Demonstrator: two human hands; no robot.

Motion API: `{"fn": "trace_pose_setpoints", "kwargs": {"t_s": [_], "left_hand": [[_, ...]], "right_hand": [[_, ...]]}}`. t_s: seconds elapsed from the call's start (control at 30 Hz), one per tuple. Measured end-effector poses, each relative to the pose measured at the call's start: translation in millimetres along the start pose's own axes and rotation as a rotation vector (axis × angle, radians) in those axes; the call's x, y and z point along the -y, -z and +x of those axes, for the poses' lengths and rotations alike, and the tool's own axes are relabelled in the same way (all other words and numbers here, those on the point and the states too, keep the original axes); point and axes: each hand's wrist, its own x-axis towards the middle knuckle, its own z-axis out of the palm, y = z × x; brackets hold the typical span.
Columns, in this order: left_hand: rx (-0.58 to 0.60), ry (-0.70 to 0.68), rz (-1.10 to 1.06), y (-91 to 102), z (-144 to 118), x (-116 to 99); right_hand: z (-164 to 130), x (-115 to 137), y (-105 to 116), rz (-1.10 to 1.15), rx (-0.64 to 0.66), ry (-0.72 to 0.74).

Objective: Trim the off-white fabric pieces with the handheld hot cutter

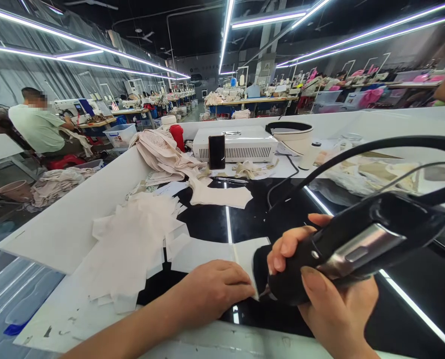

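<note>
No brand or lettering can be read anywhere here; the sign on the far pillar at upper centre is too small to make out. At lower right the right hand (pixel 331 294) is wrapped around a black handheld tool (pixel 357 244) with a silver panel, thumb on its near side, fingers curled over its blunt front end, and a black cable (pixel 357 152) arcs away from it to the upper right. At lower centre the left hand (pixel 211 291) lies palm down, fingers together, pressing a white fabric piece (pixel 222 252) against the glossy black worktop (pixel 282 209), just beside the tool's nose. A heap of cut pieces (pixel 132 244) sits left of centre, and a white machine (pixel 241 142) with a dark phone (pixel 217 152) leaning on it stands behind.
</note>
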Motion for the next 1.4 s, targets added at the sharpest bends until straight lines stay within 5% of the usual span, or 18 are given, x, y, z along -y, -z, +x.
{"fn": "trace_pose_setpoints", "kwargs": {"t_s": [1.4], "left_hand": [[-0.051, -0.030, 0.046, -0.3, 0.6, -5.2]], "right_hand": [[4.6, -5.3, -2.0, -0.023, -0.086, 0.013]]}}
